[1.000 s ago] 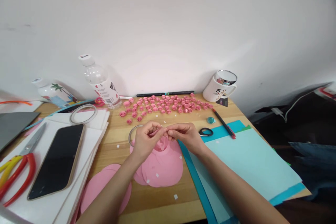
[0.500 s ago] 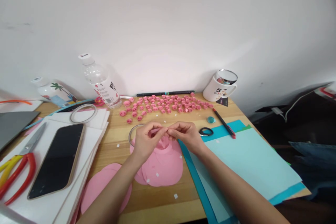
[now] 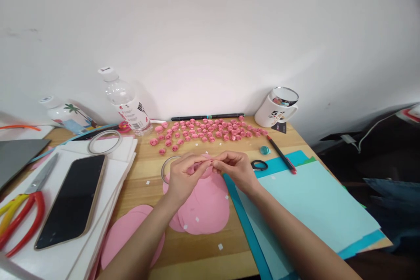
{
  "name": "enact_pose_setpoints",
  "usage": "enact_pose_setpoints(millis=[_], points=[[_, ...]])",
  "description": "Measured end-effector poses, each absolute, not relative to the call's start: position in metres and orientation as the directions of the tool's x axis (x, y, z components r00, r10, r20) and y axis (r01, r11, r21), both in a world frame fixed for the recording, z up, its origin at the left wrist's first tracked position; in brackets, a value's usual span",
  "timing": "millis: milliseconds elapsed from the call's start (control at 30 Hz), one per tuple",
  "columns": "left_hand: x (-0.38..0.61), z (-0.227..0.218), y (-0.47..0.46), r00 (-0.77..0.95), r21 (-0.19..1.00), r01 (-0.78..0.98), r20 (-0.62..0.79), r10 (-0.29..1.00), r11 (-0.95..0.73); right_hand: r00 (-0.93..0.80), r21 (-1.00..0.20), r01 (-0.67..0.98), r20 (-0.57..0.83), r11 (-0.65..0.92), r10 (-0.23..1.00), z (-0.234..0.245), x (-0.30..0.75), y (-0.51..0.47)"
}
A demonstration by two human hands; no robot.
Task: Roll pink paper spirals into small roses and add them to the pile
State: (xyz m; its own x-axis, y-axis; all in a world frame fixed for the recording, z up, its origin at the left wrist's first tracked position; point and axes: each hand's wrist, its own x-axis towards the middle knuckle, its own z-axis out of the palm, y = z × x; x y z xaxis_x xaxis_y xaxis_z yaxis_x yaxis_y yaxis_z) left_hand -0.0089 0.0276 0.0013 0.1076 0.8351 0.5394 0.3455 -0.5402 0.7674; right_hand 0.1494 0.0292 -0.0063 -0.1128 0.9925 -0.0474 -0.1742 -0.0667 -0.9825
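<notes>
A curled strip of pink paper is pinched at the fingertips of both hands, which almost meet. My left hand closes on it from the left, with part of the curl hidden behind the fingers. From the right, my right hand grips the same strip between thumb and forefinger. Just below lies a pile of pink paper discs. Beyond the hands, several small rolled pink paper roses are spread along the back of the table. A tape roll lies partly behind my left hand.
On the left, a phone and red-and-yellow scissors rest on white paper. A bottle and a mug stand by the wall. Light blue sheets, a red-tipped pen and a black scissor handle lie right.
The pink strip has drawn up closer to the fingers, and less of it hangs over the discs. Both hands stay nearly in place, fingertips shifted slightly.
</notes>
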Motion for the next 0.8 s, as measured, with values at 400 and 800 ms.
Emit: enact_pose_setpoints(millis=[400, 800], points=[[-0.0072, 0.0111, 0.0248, 0.014, 0.936, 0.225, 0.274, 0.962, -0.270, -0.129, -0.956, -0.281, -0.044, -0.079, 0.991, -0.0098, 0.1498, 0.0286], [-0.0064, 0.0080, 0.0248, -0.026, 0.957, 0.226, 0.193, 0.981, -0.182, -0.105, -0.947, -0.297, -0.096, -0.124, 0.990, -0.0074, 0.1498, 0.0282]])
